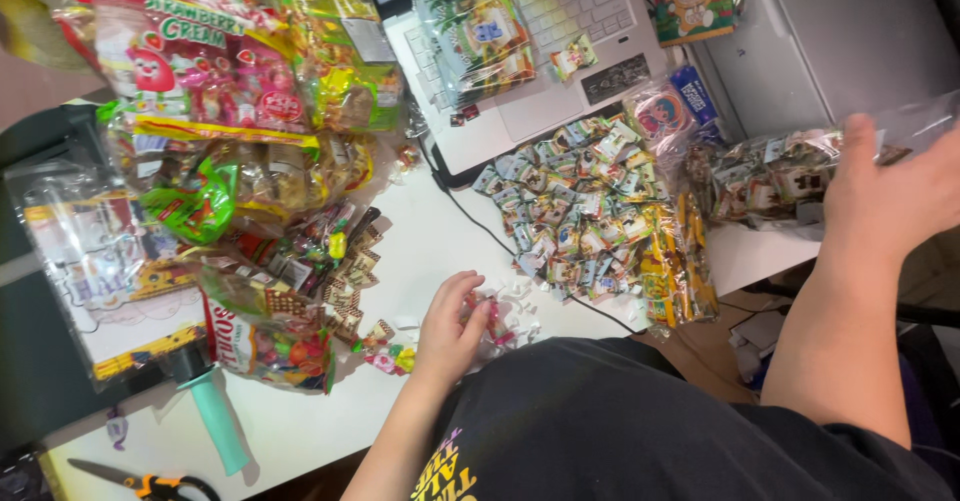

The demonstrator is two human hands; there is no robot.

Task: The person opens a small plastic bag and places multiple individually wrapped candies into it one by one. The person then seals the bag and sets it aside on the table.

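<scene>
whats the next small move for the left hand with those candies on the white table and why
Probably close the left hand on the small pink-wrapped candies under its fingertips. The fingers are curled over that loose cluster on the white table but do not look shut on it, while the right hand is already on the clear plastic bag of small wrapped sweets at the table's right edge.

The person wears a black T-shirt that fills the lower middle and lower right of the frame. Its cloth is plain and dark, with soft folds across the front. Near the bottom edge, just left of centre, it carries slanted print in yellow block letters with a touch of purple above. Both forearms are bare, without sleeves, a watch or bands. The left hand and right hand show no rings or gloves.
</scene>
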